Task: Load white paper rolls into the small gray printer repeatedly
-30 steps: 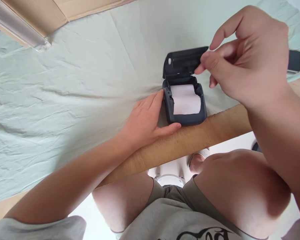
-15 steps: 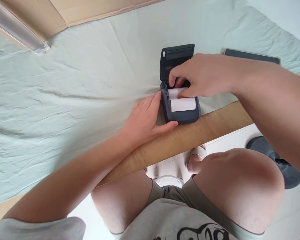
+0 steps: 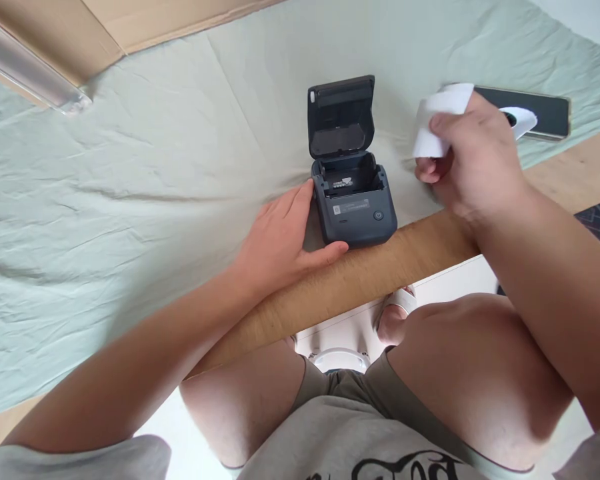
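Observation:
A small dark label printer stands on the cloth near the table's front edge, its lid raised and its paper bay bare inside. My left hand lies flat against the printer's left side, fingertips touching its corner, thumb stretched along the front. Off to the right of the printer, my right hand is closed around a white paper roll, with the strip's other part showing behind the knuckles. The fingers under the roll are partly hidden.
A dark phone lies on the cloth at the right, partly behind my right hand. A pale green cloth covers the table, leaving a wooden front edge bare. Cardboard with a clear plastic-like strip stands at the upper left.
My right hand has lifted the paper roll out of the printer and carried it to the right. My left hand stays beside the printer.

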Demonstrator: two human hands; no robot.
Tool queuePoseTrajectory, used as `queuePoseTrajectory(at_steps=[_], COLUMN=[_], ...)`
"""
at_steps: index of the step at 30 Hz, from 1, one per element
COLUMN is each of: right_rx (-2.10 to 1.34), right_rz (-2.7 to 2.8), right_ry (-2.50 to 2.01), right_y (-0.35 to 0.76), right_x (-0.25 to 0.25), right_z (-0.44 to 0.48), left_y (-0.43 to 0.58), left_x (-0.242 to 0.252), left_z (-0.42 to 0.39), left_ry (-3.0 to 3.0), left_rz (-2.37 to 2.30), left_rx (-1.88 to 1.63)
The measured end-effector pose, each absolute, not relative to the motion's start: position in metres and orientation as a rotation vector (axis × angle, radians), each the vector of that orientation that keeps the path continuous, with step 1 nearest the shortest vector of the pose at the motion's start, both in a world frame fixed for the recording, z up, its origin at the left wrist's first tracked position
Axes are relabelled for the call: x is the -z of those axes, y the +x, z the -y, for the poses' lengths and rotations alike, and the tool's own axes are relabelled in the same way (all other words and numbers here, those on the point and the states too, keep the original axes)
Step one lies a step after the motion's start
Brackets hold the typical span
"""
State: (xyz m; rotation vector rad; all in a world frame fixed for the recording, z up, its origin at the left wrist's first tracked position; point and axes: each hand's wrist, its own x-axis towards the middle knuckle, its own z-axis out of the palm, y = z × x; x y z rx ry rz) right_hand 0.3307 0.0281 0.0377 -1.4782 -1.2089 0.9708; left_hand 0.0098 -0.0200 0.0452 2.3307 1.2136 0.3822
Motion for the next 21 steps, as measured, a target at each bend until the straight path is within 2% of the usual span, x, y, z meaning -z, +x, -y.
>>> queuePoseTrajectory(at_steps=[3,9,14,16,21], right_rx=[-0.837,-0.444,-0.524,-0.455,0.102], right_rz=[1.408,1.831,1.875,1.881,1.818], right_ry=[-1.452,-1.577,-1.691,-1.681,-1.607], right_y=[0.334,0.335,0.330,0.331,0.370], right_x=[-0.028,-0.040,-0.043,-0.052,-0.081], right_z=[-0.023,-0.009,-0.009,-0.003,0.009], left_y=[0.009,0.009,0.007,0.006,0.007], left_x=[-0.045,-0.045,-0.044,-0.044,-0.046], left_z=[0.019,0.020,0.020,0.020,0.021], left_ry=[2.334,2.336,2.346,2.347,2.344], left_rz=[-1.208,-1.202,-1.231,-1.239,-1.239], left_rx=[-0.400,-0.394,-0.386,-0.379,-0.380])
